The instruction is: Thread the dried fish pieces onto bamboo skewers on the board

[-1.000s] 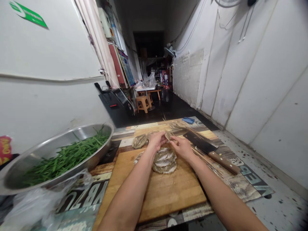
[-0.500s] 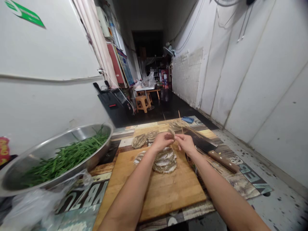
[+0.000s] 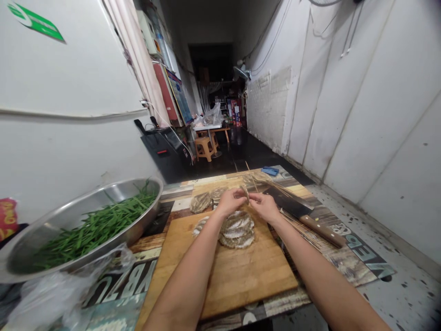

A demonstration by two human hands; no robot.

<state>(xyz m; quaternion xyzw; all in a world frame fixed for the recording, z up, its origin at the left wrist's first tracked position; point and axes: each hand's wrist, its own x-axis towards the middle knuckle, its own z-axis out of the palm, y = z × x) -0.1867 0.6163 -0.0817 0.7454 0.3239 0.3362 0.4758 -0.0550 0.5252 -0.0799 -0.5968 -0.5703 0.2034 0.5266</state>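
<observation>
Above the far edge of a wooden cutting board [image 3: 255, 280], my left hand [image 3: 230, 203] pinches a thin, grey-brown, wrinkled round piece of food [image 3: 245, 191]. My right hand [image 3: 268, 208] is close beside it, fingers pinched on a thin bamboo skewer [image 3: 251, 174] that leans up and left. Whether the skewer passes through the piece cannot be made out behind the fingers. Just below my hands, a pile of similar pale-edged round pieces [image 3: 237, 232] lies on the board, partly covered by my left forearm. More flat pieces [image 3: 200, 202] lie behind the board.
A cleaver [image 3: 322, 231] with a wooden handle lies right of the board, with loose skewers [image 3: 300, 228] beside it. At left stands a steel basin [image 3: 103, 187] of cut green stalks [image 3: 99, 225], with a plastic bag [image 3: 44, 294] before it. A blue object [image 3: 270, 171] lies at the far edge.
The skewer's upper end has shifted left and tilts more. More of the round piece shows upright between my fingers, and my right hand has moved slightly left.
</observation>
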